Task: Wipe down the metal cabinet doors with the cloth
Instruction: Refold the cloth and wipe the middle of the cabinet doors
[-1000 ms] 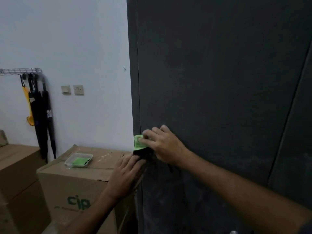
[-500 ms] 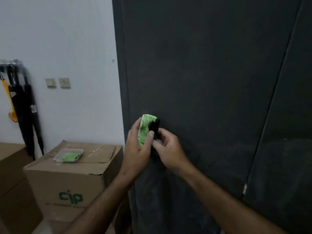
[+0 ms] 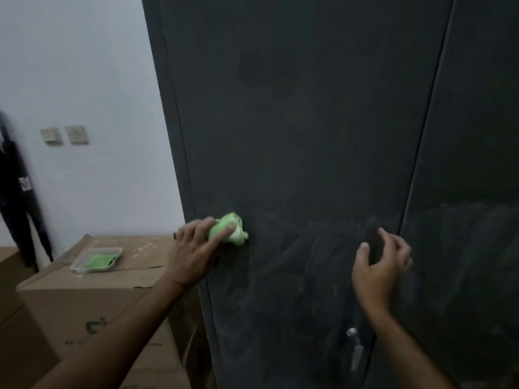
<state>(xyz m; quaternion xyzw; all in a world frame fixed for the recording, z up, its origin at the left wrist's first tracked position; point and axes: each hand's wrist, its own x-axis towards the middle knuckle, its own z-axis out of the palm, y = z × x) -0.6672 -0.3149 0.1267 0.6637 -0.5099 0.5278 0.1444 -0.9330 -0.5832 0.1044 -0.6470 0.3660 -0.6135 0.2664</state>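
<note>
Gripping the balled green cloth (image 3: pixel 229 228), the left hand (image 3: pixel 193 251) presses it against the cabinet door (image 3: pixel 309 122) near its left edge; the right hand (image 3: pixel 379 265) hovers loosely curled, empty. Streaks mark the lower door; upper panel looks unwiped.

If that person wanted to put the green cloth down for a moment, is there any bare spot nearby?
Yes: the cardboard box beside the cabinet door has bare top to the right of the clear tray, up to the cabinet's edge. The tray already holds something green. The left hand grips the cloth just above that patch.
</note>
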